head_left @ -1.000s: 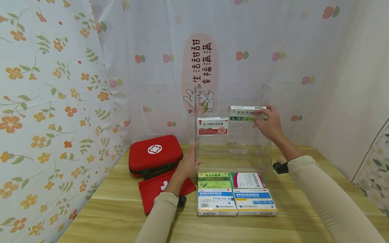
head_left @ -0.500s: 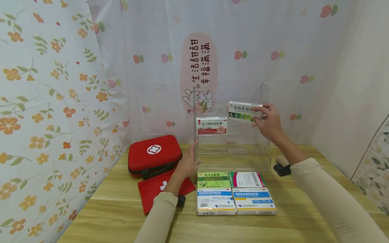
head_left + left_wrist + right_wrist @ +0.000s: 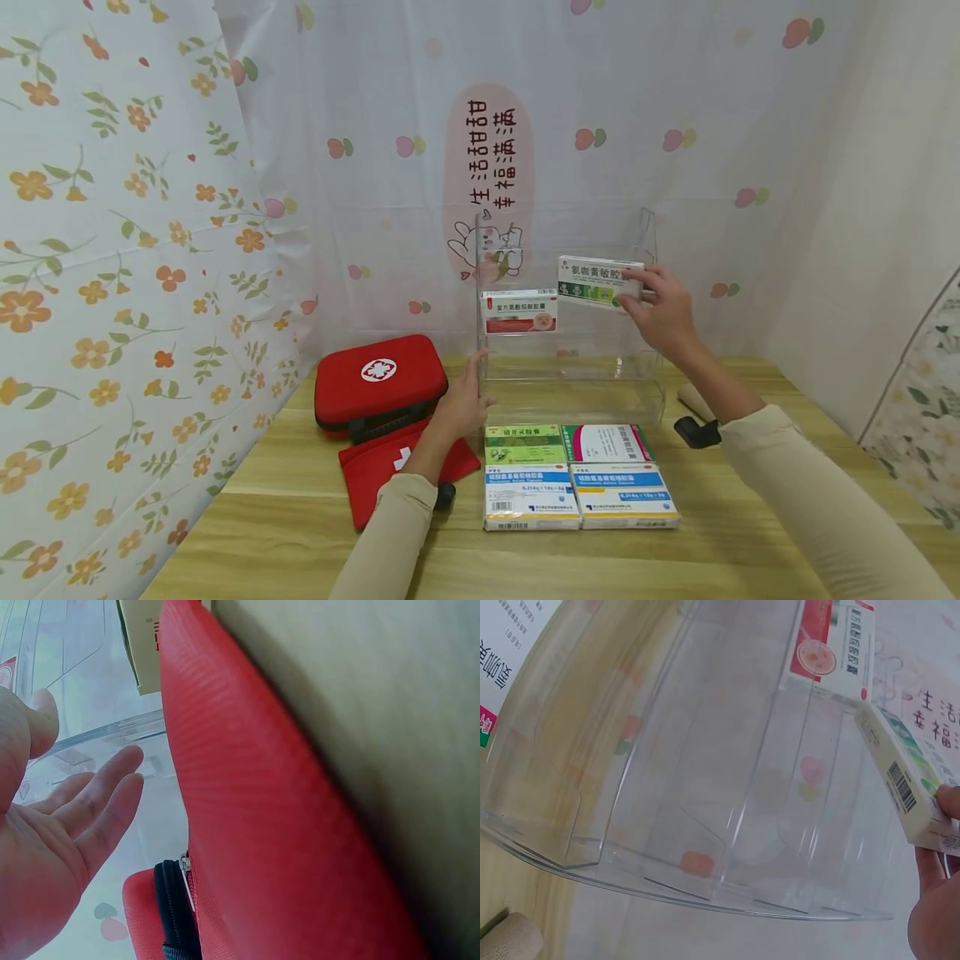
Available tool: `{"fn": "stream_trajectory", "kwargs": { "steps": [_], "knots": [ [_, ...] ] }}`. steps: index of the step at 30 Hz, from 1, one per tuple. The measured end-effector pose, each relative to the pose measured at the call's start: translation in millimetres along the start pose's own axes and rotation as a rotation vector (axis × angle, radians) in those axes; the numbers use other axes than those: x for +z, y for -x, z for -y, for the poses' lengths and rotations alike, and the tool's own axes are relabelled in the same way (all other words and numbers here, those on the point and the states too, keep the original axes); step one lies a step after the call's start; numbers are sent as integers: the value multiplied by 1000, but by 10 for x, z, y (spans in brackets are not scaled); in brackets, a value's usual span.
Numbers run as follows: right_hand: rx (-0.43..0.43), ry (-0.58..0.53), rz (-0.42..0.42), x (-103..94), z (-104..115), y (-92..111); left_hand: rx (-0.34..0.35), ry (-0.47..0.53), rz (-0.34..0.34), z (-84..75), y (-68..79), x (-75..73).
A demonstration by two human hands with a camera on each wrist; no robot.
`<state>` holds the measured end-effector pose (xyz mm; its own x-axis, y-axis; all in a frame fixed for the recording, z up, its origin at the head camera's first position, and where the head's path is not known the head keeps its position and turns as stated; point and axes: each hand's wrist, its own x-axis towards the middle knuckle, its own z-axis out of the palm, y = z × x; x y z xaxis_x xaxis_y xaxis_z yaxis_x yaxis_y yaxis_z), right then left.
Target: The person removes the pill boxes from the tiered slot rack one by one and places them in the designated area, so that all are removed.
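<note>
My right hand point(image 3: 663, 308) pinches the right end of a white-and-green medicine box point(image 3: 588, 283), thumb in front. The box overlaps the upper part of a clear tiered display rack point(image 3: 577, 385), slightly tilted, with its printed front toward me. In the right wrist view its barcoded end point(image 3: 901, 787) shows. A white-and-red medicine box point(image 3: 520, 312) stands at the rack's left side, beside the held one. By the rack's lower left edge is my left hand point(image 3: 461, 404); the left wrist view shows its fingers point(image 3: 112, 817) extended and the thumb spread away from them.
Several medicine boxes lie flat before the rack: green point(image 3: 525, 445), white-and-magenta point(image 3: 609, 443), and blue-and-white ones point(image 3: 531, 497). A red first-aid case point(image 3: 382, 387) and a flat red pouch point(image 3: 367, 483) are at the left. Printed curtains point(image 3: 375, 83) hang behind the wooden table point(image 3: 262, 517).
My right hand has raised the white-and-green box and shifted it slightly left, then lowered it a little, tipping its front more toward me. The left hand stays by the rack.
</note>
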<state>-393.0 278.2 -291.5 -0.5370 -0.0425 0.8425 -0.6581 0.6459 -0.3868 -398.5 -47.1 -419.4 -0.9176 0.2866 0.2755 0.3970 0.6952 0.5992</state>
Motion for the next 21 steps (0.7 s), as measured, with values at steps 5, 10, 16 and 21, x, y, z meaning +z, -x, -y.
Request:
{"fn": "stream_trajectory", "kwargs": {
  "steps": [5, 10, 16, 21],
  "knots": [
    [41, -50, -13, -26, 15, 70, -8, 11, 10, 1, 2, 3],
    [80, -93, -32, -51, 21, 132, -19, 10, 7, -9, -2, -7],
    [94, -104, -41, -104, 33, 228, -31, 10, 17, -30, 2, -11],
    [121, -116, -41, -158, 11, 298, -26, 11, 19, -18, -2, -5]
  ]
}}
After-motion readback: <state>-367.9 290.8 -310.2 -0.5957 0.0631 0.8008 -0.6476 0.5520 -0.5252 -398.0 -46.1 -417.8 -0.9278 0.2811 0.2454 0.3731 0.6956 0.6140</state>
